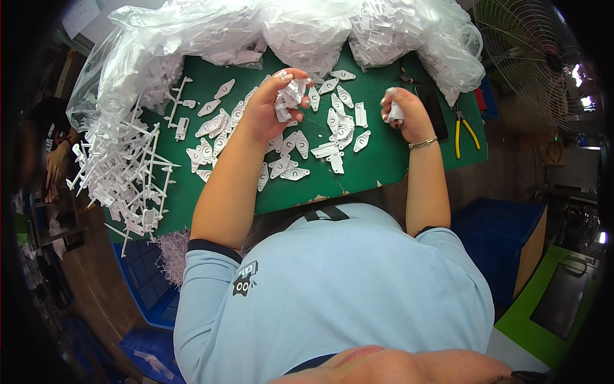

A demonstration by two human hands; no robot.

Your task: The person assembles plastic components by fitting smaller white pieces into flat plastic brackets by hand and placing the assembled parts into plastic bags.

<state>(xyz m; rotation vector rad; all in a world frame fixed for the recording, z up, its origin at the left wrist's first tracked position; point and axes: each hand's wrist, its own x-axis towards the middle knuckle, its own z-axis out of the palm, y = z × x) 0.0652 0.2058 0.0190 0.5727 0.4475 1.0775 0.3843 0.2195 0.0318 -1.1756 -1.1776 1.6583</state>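
Several small white plastic parts (289, 101) are bunched in my left hand (265, 105), which is raised over the middle of the green table with its fingers curled round them. My right hand (409, 115) is closed at the table's right side, and a white plastic part (396, 113) shows between its fingers. Flat, diamond-shaped white plates (281, 168) with holes lie scattered and overlapping beneath and between my hands. A few rectangular white pieces (331, 153) lie among them near the front edge.
Clear bags (307, 38) full of white parts line the table's back. A tangled heap of white sprues (128, 179) covers the left side. Yellow-handled cutters (465, 131) lie at right, near a wire-guarded fan (537, 45). A blue crate (144, 281) stands below left; another person's hand (56, 163) shows far left.
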